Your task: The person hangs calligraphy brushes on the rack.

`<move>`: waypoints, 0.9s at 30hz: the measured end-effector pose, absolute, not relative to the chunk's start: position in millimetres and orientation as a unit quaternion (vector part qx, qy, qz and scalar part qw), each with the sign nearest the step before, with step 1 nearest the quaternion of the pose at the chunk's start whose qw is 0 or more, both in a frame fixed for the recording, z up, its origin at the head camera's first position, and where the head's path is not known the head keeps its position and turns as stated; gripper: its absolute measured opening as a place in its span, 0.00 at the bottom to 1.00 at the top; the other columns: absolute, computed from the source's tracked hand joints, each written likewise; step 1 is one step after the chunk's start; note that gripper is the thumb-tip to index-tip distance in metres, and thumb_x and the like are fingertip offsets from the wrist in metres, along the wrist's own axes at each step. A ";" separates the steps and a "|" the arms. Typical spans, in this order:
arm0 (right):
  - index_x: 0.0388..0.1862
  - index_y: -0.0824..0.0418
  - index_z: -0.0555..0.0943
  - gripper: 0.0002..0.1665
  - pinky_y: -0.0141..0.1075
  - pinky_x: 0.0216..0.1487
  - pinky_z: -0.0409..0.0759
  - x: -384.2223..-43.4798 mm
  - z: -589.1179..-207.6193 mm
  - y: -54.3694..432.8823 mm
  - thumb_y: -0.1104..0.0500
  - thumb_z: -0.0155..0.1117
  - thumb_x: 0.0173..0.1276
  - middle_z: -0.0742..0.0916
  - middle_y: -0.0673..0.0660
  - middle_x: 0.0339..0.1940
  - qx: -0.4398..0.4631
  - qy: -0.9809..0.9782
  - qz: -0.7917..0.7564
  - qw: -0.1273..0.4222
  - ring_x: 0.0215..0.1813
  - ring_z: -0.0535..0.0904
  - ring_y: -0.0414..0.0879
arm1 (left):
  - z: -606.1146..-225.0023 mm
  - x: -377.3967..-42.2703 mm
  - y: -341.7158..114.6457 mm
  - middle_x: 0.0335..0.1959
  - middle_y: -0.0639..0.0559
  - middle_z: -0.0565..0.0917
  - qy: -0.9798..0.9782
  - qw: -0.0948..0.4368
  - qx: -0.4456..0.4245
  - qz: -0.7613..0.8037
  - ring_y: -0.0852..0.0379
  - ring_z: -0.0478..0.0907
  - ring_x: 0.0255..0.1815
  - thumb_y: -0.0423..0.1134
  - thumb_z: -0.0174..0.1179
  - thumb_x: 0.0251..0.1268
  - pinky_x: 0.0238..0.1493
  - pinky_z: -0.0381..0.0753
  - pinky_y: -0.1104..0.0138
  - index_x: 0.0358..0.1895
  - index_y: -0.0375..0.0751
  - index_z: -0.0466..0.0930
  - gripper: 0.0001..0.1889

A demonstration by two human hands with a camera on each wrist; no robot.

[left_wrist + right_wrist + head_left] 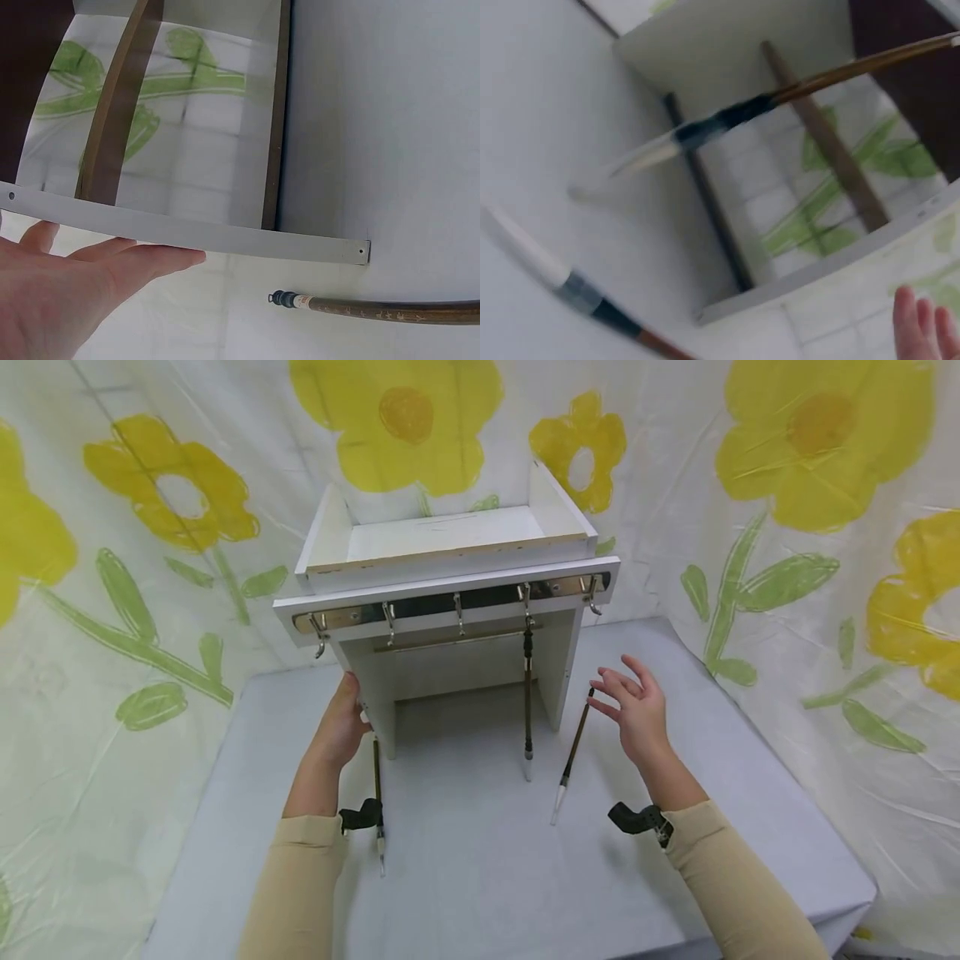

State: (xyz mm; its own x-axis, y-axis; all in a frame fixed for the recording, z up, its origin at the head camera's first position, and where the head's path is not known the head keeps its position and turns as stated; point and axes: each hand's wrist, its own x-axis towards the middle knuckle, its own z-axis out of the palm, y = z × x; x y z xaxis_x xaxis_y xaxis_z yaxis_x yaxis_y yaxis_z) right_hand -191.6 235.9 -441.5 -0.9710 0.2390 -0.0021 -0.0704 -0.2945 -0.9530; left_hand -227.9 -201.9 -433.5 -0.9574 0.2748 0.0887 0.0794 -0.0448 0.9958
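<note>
A white shelf unit (450, 556) stands on the table, with a row of metal hooks along its front rail (427, 610). My left hand (341, 720) touches the outside of its left side panel (172, 231), fingers extended along it. From the fourth hook hangs a calligraphy brush (528, 702), tip down, its bristles under a clear cap. Right of the unit, my right hand (633, 706) is raised with spread fingers and holds nothing. Its fingertips overlap the top of a second brush (576, 747) in the head view. A third brush (378, 810) lies near my left wrist.
A grey-white cloth covers the table (465, 877). Behind and beside it hangs a white curtain (660, 510) with yellow flowers. The shelf's top tray (450, 531) has raised sides. Inside the open frame runs a wooden crossbar (120, 105).
</note>
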 end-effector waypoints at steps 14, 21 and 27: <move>0.84 0.53 0.44 0.56 0.45 0.53 0.85 -210.8 -491.4 231.8 0.63 0.69 0.69 0.68 0.67 0.75 -0.204 -0.738 0.642 -0.029 0.65 0.76 0.62 | -440.2 -236.4 -200.5 0.84 0.57 0.39 0.683 0.065 0.128 0.716 0.39 0.31 0.83 0.75 0.35 0.69 0.68 0.39 0.23 0.78 0.82 0.41 0.36; 0.84 0.53 0.42 0.62 0.35 0.44 0.86 -217.8 -510.4 226.9 0.67 0.72 0.64 0.67 0.68 0.77 -0.230 -0.750 0.617 -0.057 0.64 0.75 0.61 | -443.2 -236.9 -203.9 0.84 0.56 0.39 0.685 0.065 0.125 0.714 0.38 0.31 0.83 0.77 0.36 0.66 0.68 0.39 0.23 0.78 0.83 0.41 0.37; 0.84 0.55 0.41 0.65 0.32 0.40 0.83 -223.2 -517.6 225.1 0.67 0.75 0.61 0.67 0.69 0.76 -0.213 -0.801 0.558 -0.045 0.51 0.81 0.55 | -443.5 -235.8 -205.3 0.84 0.56 0.40 0.683 0.066 0.127 0.717 0.38 0.33 0.83 0.78 0.38 0.63 0.68 0.40 0.23 0.79 0.81 0.42 0.40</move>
